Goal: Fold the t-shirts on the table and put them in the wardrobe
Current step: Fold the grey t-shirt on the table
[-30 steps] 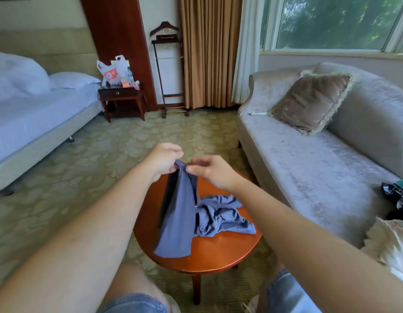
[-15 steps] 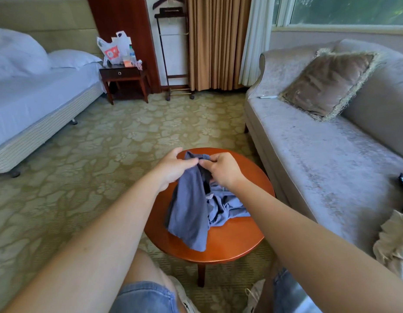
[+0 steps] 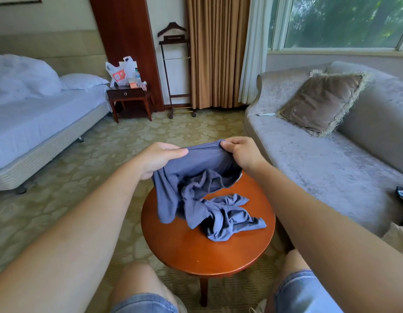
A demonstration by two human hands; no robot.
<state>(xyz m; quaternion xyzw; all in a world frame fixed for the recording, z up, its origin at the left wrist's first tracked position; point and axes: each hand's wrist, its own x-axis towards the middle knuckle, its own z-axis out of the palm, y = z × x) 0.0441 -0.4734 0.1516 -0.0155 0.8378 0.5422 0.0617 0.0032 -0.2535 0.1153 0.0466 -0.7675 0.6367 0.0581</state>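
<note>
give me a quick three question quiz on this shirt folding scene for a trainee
1. True or false: the left hand and the right hand both grip the t-shirt.
2. What lies on the sofa? A) a cushion B) a laptop C) a plate
3. Fill in: the t-shirt's crumpled lower end rests on the round ____.
Key: 1 true; 2 A; 3 table.
</note>
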